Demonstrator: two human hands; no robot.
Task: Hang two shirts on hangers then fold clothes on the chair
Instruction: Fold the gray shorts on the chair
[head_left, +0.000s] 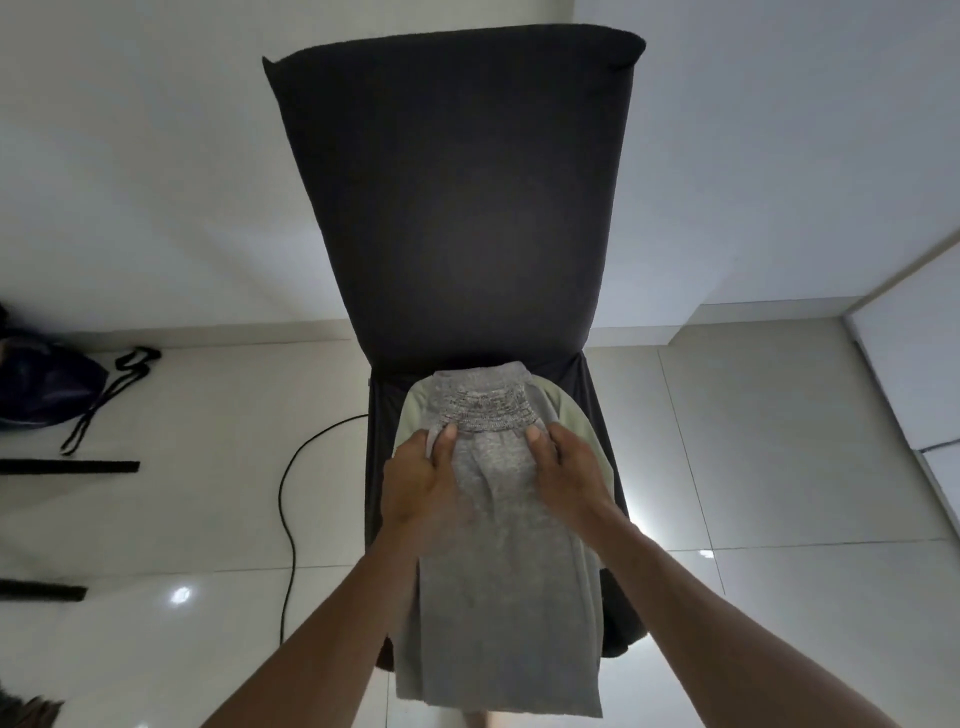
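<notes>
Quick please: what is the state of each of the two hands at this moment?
Left hand: closed, pinching the edge of the grey garment.
Right hand: open, pressing flat on the grey garment.

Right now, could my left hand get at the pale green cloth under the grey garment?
Probably yes. The left hand rests on the grey garment, and the pale green cloth peeks out uncovered just beyond its fingertips, with nothing between them.
</notes>
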